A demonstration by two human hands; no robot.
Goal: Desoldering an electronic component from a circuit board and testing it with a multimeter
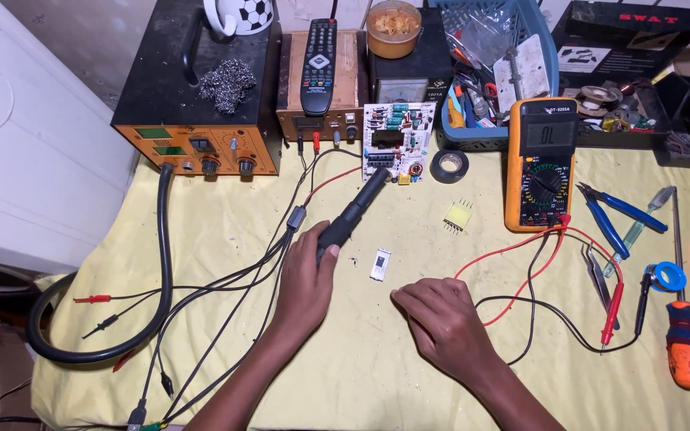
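My left hand [305, 275] grips the black handle of a soldering iron [354, 211], whose tip points up and right toward a white circuit board [393, 142] leaning against the equipment. My right hand [441, 323] rests palm down on the yellow cloth [361, 375], fingers curled, holding nothing. A small white component [380, 264] lies on the cloth between the two hands, just above my right hand. A yellow transformer-like part [458, 215] with metal pins sits further right.
An orange soldering station [201, 148] and a wooden power supply with a remote control [319, 56] stand at the back. An orange multimeter [541, 164] with red and black probe leads [612, 307] lies right, near pliers [612, 215], screwdrivers [687, 343], black tape [449, 166] and a blue basket [493, 72].
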